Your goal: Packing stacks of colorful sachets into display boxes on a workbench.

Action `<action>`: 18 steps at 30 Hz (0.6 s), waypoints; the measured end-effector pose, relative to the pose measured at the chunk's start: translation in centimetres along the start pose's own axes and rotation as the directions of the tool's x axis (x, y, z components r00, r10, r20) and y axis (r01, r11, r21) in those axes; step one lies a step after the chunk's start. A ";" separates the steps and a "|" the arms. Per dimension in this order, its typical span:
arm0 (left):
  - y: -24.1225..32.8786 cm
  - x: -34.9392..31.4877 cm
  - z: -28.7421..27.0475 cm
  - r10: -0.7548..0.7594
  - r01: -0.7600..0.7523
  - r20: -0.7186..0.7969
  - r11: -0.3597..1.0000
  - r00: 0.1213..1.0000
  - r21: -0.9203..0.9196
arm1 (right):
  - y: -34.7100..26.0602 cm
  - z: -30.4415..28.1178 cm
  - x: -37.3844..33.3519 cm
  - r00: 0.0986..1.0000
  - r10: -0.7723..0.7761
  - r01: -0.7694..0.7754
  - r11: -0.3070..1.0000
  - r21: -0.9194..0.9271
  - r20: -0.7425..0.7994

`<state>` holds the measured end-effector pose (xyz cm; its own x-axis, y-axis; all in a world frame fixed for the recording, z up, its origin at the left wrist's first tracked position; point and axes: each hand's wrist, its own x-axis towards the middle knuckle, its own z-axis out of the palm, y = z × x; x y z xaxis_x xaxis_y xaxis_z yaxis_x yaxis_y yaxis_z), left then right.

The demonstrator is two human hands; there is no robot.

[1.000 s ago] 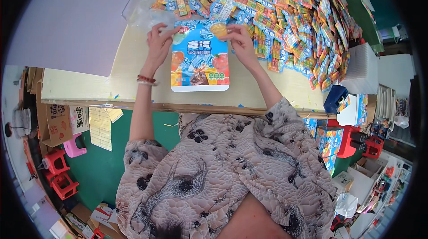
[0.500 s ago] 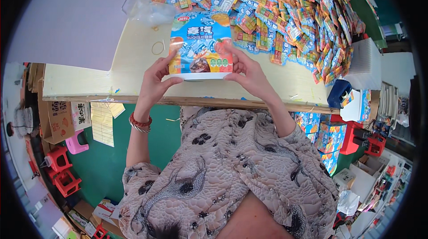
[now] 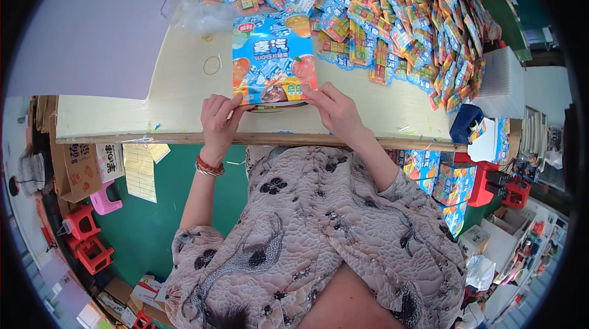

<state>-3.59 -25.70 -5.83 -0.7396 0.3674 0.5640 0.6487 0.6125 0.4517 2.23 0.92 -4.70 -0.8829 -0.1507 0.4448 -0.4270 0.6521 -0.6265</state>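
Note:
A blue snack pouch (image 3: 273, 59) printed with fruit pictures stands tilted up off the pale table (image 3: 153, 96). My left hand (image 3: 218, 122) pinches its lower left corner. My right hand (image 3: 334, 111) grips its lower right corner. A big heap of small colourful sachets (image 3: 392, 16) spreads over the far and right part of the table, just behind the pouch. Something round and flat lies under the pouch's lower edge, mostly hidden.
Clear plastic bags (image 3: 196, 10) lie crumpled at the back left, with a rubber band (image 3: 212, 64) on the table near them. Printed cartons (image 3: 448, 182) are stacked below the table's right end. Red and pink stools (image 3: 86, 231) and a cardboard box (image 3: 80, 169) stand at the left.
The pouch lay flat on the table with my hands at its top edge. Both hands have since slid to its bottom corners and lifted it toward me.

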 end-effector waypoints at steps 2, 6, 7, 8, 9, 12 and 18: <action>-0.8 -0.1 0.1 0.061 -0.061 0.006 0.998 0.998 -0.011 | 0.4 0.3 -0.1 0.998 -0.063 0.063 0.998 -0.021 0.002; -0.8 0.4 0.5 0.089 -0.084 0.030 0.986 0.996 -0.143 | 0.9 0.3 -0.4 0.992 -0.128 0.127 0.984 -0.128 -0.004; -0.7 0.9 0.6 0.146 -0.143 -0.005 0.964 0.989 -0.223 | 1.0 0.4 -0.6 0.992 -0.125 0.123 0.980 -0.158 -0.002; -1.0 1.3 0.6 0.145 -0.142 -0.004 0.964 0.989 -0.225 | 1.1 0.5 -0.7 0.992 -0.124 0.122 0.975 -0.188 0.000; -1.5 1.7 0.4 0.224 -0.197 0.080 0.946 0.971 -0.259 | 1.2 0.5 -0.8 0.993 -0.122 0.120 0.975 -0.189 0.002; -2.6 1.8 0.5 0.345 -0.270 0.201 0.906 0.917 -0.325 | 1.5 0.7 -0.5 0.978 -0.199 0.179 0.949 -0.261 -0.055; -1.5 2.4 -0.2 0.371 -0.281 0.348 0.917 0.861 -0.282 | 2.3 1.3 -0.7 0.967 -0.252 0.253 0.967 -0.024 0.029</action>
<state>-6.25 -25.85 -5.04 -0.4587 0.7871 0.4124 0.8534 0.2609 0.4512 1.62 1.49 -7.28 -0.7518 -0.3320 0.5697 -0.6316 0.6106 -0.4778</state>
